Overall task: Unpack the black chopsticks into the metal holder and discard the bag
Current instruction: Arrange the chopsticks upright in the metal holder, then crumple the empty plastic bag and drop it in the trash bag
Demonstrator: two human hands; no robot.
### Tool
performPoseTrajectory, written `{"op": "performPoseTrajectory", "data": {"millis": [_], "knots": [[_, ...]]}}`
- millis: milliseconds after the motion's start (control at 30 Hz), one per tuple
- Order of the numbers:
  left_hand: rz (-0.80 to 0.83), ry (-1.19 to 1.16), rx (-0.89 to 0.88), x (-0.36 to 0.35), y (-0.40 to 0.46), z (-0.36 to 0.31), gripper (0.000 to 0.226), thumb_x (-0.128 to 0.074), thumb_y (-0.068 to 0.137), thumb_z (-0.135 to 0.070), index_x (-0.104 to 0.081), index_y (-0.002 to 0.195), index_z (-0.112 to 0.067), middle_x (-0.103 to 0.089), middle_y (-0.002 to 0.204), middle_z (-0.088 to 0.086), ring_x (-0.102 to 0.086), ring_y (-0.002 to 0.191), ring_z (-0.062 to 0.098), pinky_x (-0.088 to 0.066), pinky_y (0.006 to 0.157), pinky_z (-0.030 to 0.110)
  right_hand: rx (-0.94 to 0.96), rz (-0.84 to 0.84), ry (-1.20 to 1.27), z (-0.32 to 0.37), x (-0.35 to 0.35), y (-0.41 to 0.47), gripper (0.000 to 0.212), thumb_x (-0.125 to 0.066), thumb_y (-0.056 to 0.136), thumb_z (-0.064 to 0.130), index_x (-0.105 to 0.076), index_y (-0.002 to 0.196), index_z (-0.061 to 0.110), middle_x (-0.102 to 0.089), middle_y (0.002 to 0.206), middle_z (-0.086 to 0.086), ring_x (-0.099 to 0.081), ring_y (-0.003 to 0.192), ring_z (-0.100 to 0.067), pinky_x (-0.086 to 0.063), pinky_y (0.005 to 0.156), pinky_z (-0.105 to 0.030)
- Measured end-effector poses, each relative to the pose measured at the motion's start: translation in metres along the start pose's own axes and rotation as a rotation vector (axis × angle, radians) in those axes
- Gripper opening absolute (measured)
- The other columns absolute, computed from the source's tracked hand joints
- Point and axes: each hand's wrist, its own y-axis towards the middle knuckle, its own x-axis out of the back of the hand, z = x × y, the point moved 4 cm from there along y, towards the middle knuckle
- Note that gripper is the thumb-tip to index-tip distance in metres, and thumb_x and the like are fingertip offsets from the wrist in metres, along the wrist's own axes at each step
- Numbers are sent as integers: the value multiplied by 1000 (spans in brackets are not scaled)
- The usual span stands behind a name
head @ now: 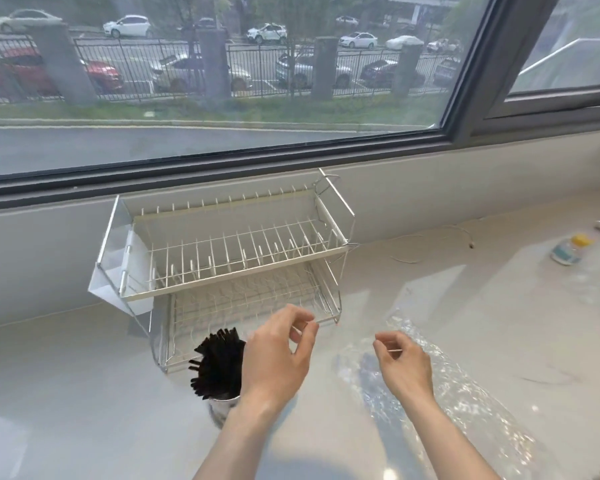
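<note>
Black chopsticks (217,363) are in the metal holder (222,408), tips fanned out above its rim; holder sits on the counter (66,393) near the front edge, just in front of the dish rack's (229,258) lower tier. My left hand (278,355) hovers beside the holder, partly covering it, fingers curled, thumb and forefinger close at the rack's front wire; contact, can't tell. My right hand (404,363) is over the clear bag (447,386), thumb and forefinger pinched together on something thin, can't tell whether it's bag film. Bag lies crumpled and flat on the counter, running toward the front right corner; contents, if any, unreadable through the glare. Rack's two tiers hold no dishes. Small yellow-capped bottle (570,251) lies on its side near the right edge.
</note>
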Motion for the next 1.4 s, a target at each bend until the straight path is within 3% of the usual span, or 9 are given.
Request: {"op": "performPoseTrajectory", "data": {"millis": [200,300,467,600,767,867,1100,1233,1400], "knots": [[383,-181,552,-118,-36,18,11,-66,88,-41,-63,94,-32,-71,89,-12,-71,76,11,-60,80,42,-167,-60,-192,-76,76,43,14,-69,87,24,-72,101,26,-74,103,-2,-68,95,-26,-50,84,-34],[486,-295,861,-157,-70,20,25,-66,91,-35,-57,108,-19,-66,99,-1,-72,72,21,-63,63,37,-241,-39,-268,-110,100,63,23,-67,89,25,-68,112,25,-70,119,-5,-64,109,-28,-49,87,-36],[438,-308,1163,-206,-100,15,52,-71,88,-40,-37,121,-19,-69,95,8,-77,65,29,-65,61,38,-331,137,-339,-150,113,89,45,-62,92,28,-52,136,25,-57,140,-9,-60,118,-32,-51,95,-42],[284,-406,1291,-232,-101,12,55,-74,88,-22,-29,119,-20,-69,86,10,-73,61,25,-59,57,33,-424,196,-154,-173,107,99,50,-65,90,28,-50,137,23,-61,130,-11,-67,98,-35,-56,91,-50],[201,-356,1121,-225,-76,-2,14,-64,92,-15,-63,106,-17,-66,105,2,-72,51,14,-45,51,25,-598,221,94,-173,115,98,36,-69,88,20,-60,121,12,-73,91,-11,-56,72,-23,-49,58,-31],[150,-375,931,-194,-38,-26,7,-63,94,-16,-68,95,-21,-69,99,4,-68,48,16,-42,49,25,-555,298,225,-140,128,101,17,-67,90,12,-73,102,2,-60,70,-6,-51,64,-20,-52,52,-29],[44,-502,521,-58,48,-104,4,-61,100,-20,-63,100,-16,-75,99,8,-66,43,19,-49,40,24,-193,276,547,10,167,101,18,-59,96,10,-70,94,-3,-57,79,-15,-55,75,-26,-57,68,-40],[-90,-596,345,40,70,-141,18,-60,100,-26,-63,108,-11,-77,99,10,-77,69,22,-62,68,40,104,299,722,112,177,77,25,-57,100,20,-71,92,2,-63,88,-16,-59,83,-24,-57,78,-40],[-235,-680,119,146,64,-165,19,-68,84,-49,-66,93,-32,-79,98,-5,-74,101,18,-47,91,42,373,293,856,215,181,25,29,-59,99,19,-69,103,-8,-74,110,-16,-67,100,-16,-52,98,-32]]}}
